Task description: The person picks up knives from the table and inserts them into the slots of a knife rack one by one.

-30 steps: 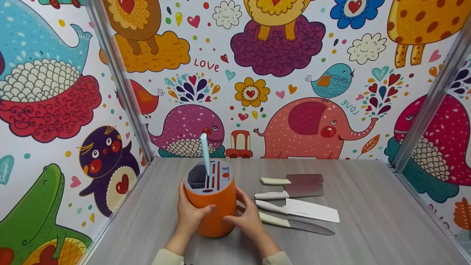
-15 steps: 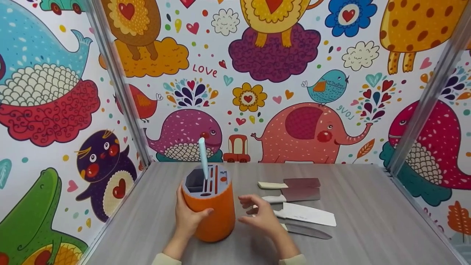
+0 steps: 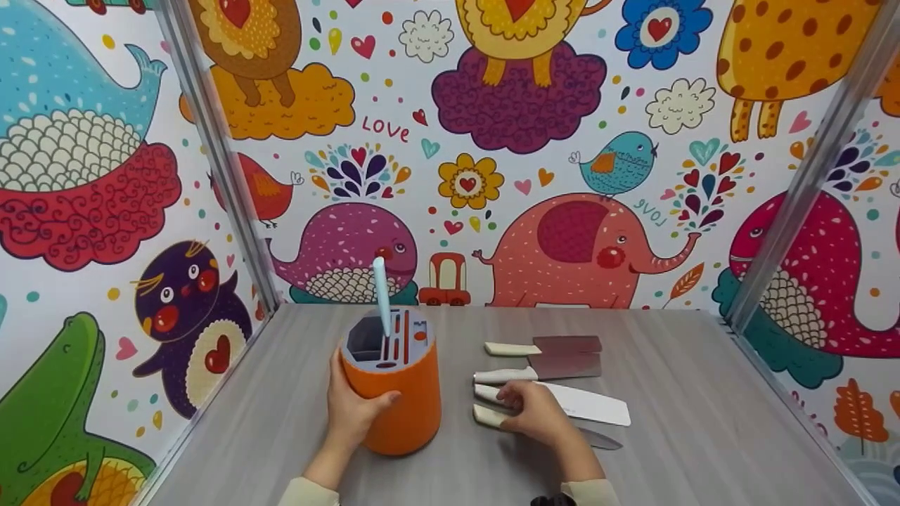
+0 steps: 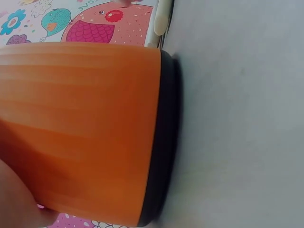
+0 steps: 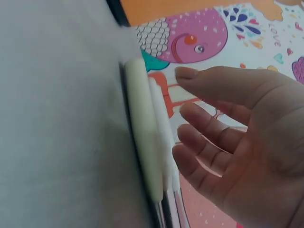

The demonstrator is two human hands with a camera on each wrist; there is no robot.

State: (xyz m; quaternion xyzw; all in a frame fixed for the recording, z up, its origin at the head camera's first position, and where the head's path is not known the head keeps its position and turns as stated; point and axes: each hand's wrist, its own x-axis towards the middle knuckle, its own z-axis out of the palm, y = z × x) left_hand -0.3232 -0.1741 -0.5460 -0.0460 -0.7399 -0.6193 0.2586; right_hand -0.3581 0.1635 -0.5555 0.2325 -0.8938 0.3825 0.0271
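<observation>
From the knife block [image 3: 408,407], the right hand [image 3: 538,416] crossed to the knife handles [image 3: 490,393]

A second earlier we had seen both hands on the block; now the right one hung over the handles beside it. We judged that the work had turned from steadying the block to the laid-out knives. The left hand [image 3: 351,414] alone held the block upright on the table [image 3: 675,393], fingers round its side, thumb across its front. The right grip was empty: thumb and loosely bent fingers stood a little apart, and in its wrist view we saw a gap between them and the cream-handled chef's knife [image 5: 143,126]. That knife lay nearest the person, a white-bladed cleaver [image 3: 594,405] just beyond, two dark-bladed knives [image 3: 568,364] farther back.
</observation>
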